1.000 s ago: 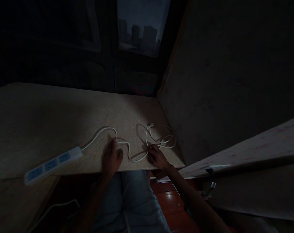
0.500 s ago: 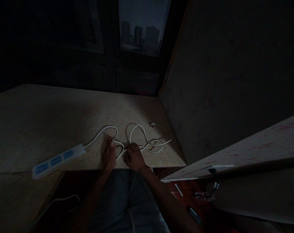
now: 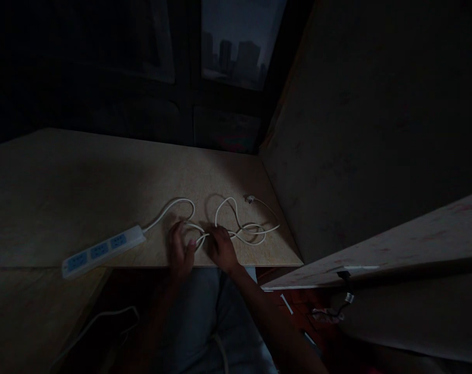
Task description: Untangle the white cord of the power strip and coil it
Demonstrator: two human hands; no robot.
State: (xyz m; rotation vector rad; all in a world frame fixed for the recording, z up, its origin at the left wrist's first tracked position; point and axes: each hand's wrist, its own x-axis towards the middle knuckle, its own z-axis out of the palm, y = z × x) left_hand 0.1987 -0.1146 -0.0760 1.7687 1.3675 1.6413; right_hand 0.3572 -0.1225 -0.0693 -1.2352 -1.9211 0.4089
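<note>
The power strip lies to the left of both hands, close to the front edge of the tabletop; its long axis slants, the far-left end over the seam near the inner corner, the cord end pointing up and right; the left hand is therefore nearer to it, while the right hand is nearer to the plug, which lies by the right edge. Thumb and fingers of the left hand stand apart beside the cord; the right hand's bent fingers look closed on it (the pinch itself is hidden by the knuckles); a small loop shows between the two hands. The strip is slim and white, with three blue socket panels; the thin whitish cord leaves it in an arch, then spreads in loose, crossing loops right of the right hand.
</note>
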